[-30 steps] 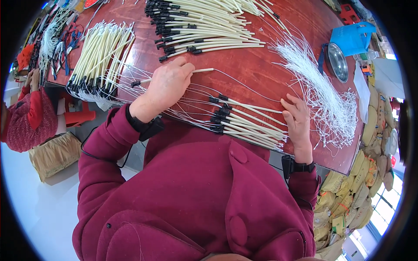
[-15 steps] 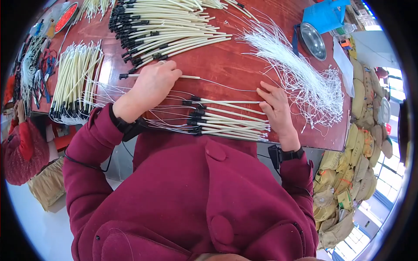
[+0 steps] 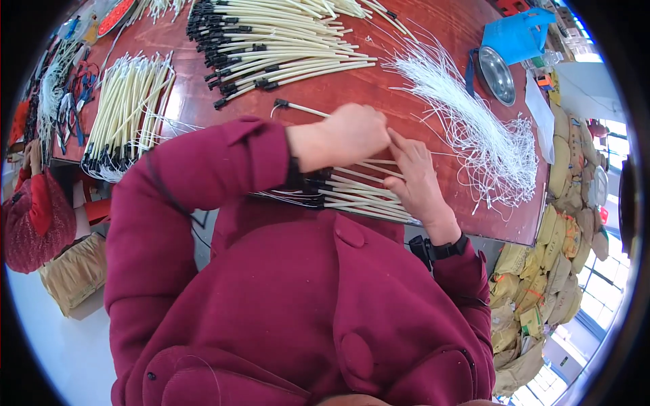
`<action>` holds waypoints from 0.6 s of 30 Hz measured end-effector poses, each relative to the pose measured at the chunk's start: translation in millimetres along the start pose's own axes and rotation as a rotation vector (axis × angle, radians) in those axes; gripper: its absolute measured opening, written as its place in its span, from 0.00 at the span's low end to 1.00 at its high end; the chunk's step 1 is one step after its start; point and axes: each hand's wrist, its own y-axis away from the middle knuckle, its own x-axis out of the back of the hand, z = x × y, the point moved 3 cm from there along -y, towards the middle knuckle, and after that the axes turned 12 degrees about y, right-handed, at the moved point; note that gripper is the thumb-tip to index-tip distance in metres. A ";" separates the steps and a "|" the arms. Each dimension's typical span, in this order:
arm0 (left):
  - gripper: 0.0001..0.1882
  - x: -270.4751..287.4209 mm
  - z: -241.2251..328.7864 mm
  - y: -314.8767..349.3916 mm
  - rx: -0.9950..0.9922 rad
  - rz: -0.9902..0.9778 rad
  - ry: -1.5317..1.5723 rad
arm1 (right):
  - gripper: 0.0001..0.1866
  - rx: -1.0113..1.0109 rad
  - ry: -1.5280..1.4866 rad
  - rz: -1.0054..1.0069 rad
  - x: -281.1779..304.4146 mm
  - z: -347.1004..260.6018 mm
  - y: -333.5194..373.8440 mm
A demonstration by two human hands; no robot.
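Observation:
A thin cream tube (image 3: 305, 109) with a black end piece lies slantwise on the red table, its right part running under my left hand (image 3: 349, 135). That hand is closed, knuckles up, and hides the tube's far end. My right hand (image 3: 420, 179) meets its fingertips from the right, fingers stretched out and thumb apart. A fine white wire (image 3: 443, 154) shows just beyond the right fingers; whether they touch it is unclear. Beneath both hands lies a row of similar tubes (image 3: 362, 194) along the near table edge, partly covered by my left forearm.
A large pile of black-ended tubes (image 3: 291, 51) lies at the back, another bundle (image 3: 132, 101) at left. White wires (image 3: 474, 122) spread at right, near a metal bowl (image 3: 496, 76) and blue container (image 3: 514, 35). Stacked sacks (image 3: 542, 271) stand right; another person (image 3: 40, 216) is at left.
My left hand has moved right, from near the tube's black end to beside my right hand. Its forearm now crosses the near row. The right hand has shifted only slightly.

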 end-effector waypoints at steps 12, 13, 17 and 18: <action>0.10 58.4 -54.2 115.8 0.375 0.485 0.260 | 0.34 -0.057 0.109 0.092 18.1 4.1 -8.8; 0.12 58.7 -64.2 127.3 0.572 0.506 0.380 | 0.32 -0.038 0.110 0.085 18.4 0.6 -16.3; 0.14 33.8 -69.3 143.2 0.577 0.375 0.261 | 0.30 0.065 0.119 0.075 17.6 -11.1 -41.9; 0.13 31.4 -71.1 142.8 0.601 0.328 0.237 | 0.29 0.101 0.119 0.082 14.6 -14.6 -50.2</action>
